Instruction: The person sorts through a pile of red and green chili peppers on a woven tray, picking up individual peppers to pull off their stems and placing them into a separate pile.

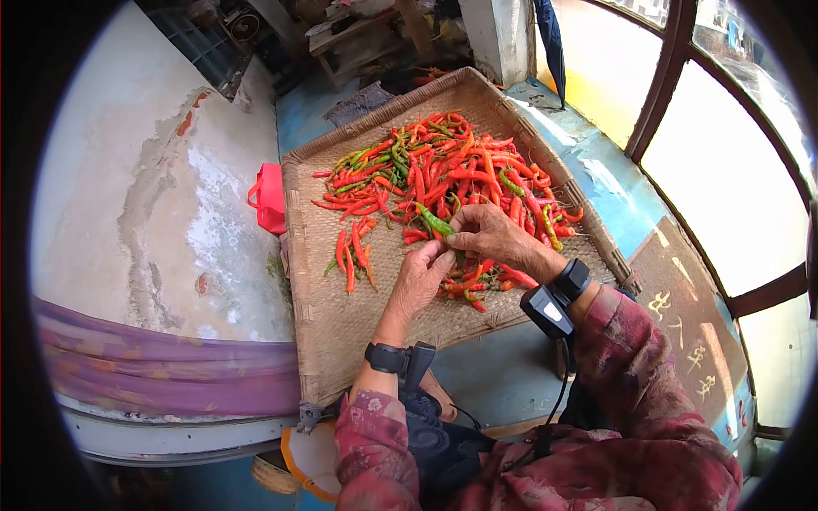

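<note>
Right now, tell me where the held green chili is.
The green chili is over the woven tray, head view centre, its end pinched by the right hand, left hand just below, red chili pile behind.

A woven tray (341,341) lies on the floor before the person, and the clock is read from its middle. The main heap of peppers (460,162) spreads from twelve to two o'clock, a few loose peppers (354,251) lie at nine, and a smaller pile (477,285) lies at five. The left hand (417,281) and right hand (498,234) meet over the middle (the right pinches one pepper (434,221)). A handled container (268,198) sits just beside the tray's edge at ten.
</note>
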`<action>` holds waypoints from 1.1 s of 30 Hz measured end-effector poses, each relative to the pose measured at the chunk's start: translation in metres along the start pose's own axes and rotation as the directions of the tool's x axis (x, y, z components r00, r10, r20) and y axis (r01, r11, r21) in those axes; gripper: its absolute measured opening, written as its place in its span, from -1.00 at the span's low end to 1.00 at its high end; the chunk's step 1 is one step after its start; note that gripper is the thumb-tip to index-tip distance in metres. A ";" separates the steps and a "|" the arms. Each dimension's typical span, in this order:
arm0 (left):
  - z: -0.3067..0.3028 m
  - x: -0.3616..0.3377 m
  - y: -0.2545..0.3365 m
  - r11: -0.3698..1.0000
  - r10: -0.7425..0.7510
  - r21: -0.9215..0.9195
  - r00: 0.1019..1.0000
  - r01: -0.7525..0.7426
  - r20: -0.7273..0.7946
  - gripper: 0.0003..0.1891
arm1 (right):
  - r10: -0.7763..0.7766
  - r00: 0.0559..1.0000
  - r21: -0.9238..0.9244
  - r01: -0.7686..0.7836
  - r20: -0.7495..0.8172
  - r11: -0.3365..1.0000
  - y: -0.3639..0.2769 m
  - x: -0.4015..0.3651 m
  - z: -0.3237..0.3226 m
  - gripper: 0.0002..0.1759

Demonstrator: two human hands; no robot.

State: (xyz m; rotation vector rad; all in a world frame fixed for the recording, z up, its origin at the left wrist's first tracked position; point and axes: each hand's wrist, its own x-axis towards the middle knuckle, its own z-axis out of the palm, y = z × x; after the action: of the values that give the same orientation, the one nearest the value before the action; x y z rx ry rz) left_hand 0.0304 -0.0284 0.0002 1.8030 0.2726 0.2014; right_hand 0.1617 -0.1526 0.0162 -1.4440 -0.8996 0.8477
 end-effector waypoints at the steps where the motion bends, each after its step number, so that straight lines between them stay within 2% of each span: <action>1: 0.001 0.000 -0.002 1.000 -0.002 0.005 1.000 0.002 -0.003 -0.69 | -0.003 1.000 0.005 0.003 0.003 1.000 0.001 0.001 0.000 -0.85; 3: 0.005 0.000 -0.006 1.000 0.023 -0.010 0.999 -0.022 0.040 -0.70 | 0.056 0.997 -0.062 -0.052 0.050 0.997 0.003 0.000 -0.001 -0.86; 5: 0.002 0.000 -0.004 1.000 -0.020 0.006 0.999 0.020 0.032 -0.73 | 0.064 0.995 -0.118 -0.055 0.074 0.991 0.004 -0.001 -0.001 -0.83; 7: -0.015 0.001 -0.003 0.987 -0.118 0.094 0.982 0.133 -0.151 -0.76 | -0.069 0.995 -0.079 0.064 -0.074 0.995 0.001 -0.004 -0.003 -0.80; 9: -0.043 0.006 -0.018 0.995 -0.094 -0.067 0.925 0.074 -0.368 -0.75 | -0.116 0.988 -0.087 0.107 -0.105 0.990 -0.009 -0.006 -0.015 -0.75; 11: -0.063 0.008 -0.038 0.912 -0.131 -0.383 0.779 -0.148 -0.613 -0.70 | -0.102 0.976 -0.073 0.089 -0.191 0.993 -0.013 -0.009 -0.025 -0.79; 12: -0.067 0.006 -0.040 0.914 -0.127 -0.379 0.786 -0.145 -0.605 -0.70 | -0.164 0.960 -0.073 0.151 -0.225 0.986 -0.016 -0.011 -0.029 -0.81; 14: -0.071 0.004 -0.046 0.914 -0.251 -0.400 0.678 -0.069 -0.691 -0.59 | -0.159 0.957 -0.052 0.151 -0.244 0.987 -0.014 -0.010 -0.037 -0.81; 15: -0.062 0.007 -0.041 0.915 -0.247 -0.397 0.685 -0.068 -0.686 -0.59 | -0.152 0.956 -0.032 0.149 -0.252 0.988 -0.014 -0.010 -0.039 -0.81; 17: -0.030 0.011 -0.033 1.000 -0.014 -0.016 0.882 0.007 -0.471 -0.49 | -0.126 0.966 -0.029 0.122 -0.224 0.992 -0.014 -0.011 -0.041 -0.81; 19: 0.000 0.019 -0.019 0.911 0.047 0.405 0.958 0.075 -0.283 -0.41 | -0.116 0.974 0.012 0.120 -0.195 0.993 -0.015 -0.012 -0.039 -0.81; 21: 0.023 0.029 -0.028 0.801 0.187 0.597 0.967 -0.048 -0.172 -0.40 | -0.116 0.974 -0.005 0.117 -0.197 0.993 -0.016 -0.014 -0.037 -0.82; 22: 0.036 0.028 -0.025 0.836 0.180 0.548 0.963 -0.041 -0.202 -0.52 | -0.154 0.963 -0.019 0.154 -0.220 0.988 -0.016 -0.014 -0.036 -0.83; 23: 0.039 0.030 -0.029 0.837 0.180 0.545 0.963 -0.043 -0.200 -0.52 | -0.193 0.951 -0.031 0.191 -0.241 0.981 -0.016 -0.014 -0.036 -0.85; 25: 0.042 0.034 -0.027 0.714 0.395 0.665 0.910 -0.219 -0.124 -0.68 | -0.152 0.958 -0.006 0.155 -0.242 0.988 -0.013 -0.011 -0.037 -0.84; 26: 0.044 0.033 -0.026 0.736 0.406 0.643 0.898 -0.212 -0.169 -0.85 | -0.180 0.952 -0.041 0.175 -0.247 0.984 -0.009 -0.009 -0.038 -0.83; 28: 0.038 0.033 -0.022 0.728 0.435 0.649 0.880 -0.221 -0.189 -0.87 | -0.200 0.946 -0.072 0.188 -0.254 0.980 -0.008 -0.008 -0.041 -0.82; 29: 0.033 0.030 -0.020 0.720 0.464 0.656 0.859 -0.225 -0.215 -0.89 | -0.172 0.956 -0.125 0.146 -0.237 0.981 -0.008 -0.008 -0.043 -0.83; 31: 0.022 0.024 -0.010 0.755 0.413 0.631 0.876 -0.176 -0.249 -0.89 | -0.149 0.966 -0.173 0.114 -0.211 0.978 -0.007 -0.005 -0.040 -0.83; 33: 0.011 0.019 -0.005 0.800 0.391 0.586 0.856 -0.133 -0.339 -0.90 | -0.311 0.940 -0.450 0.219 -0.140 0.866 -0.003 -0.005 -0.037 -0.81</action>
State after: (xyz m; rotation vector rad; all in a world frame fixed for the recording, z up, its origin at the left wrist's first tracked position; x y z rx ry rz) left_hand 0.0512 -0.0318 -0.0072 2.3557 0.4267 0.8258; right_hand 0.1925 -0.1738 0.0214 -1.6970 -1.1394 0.2862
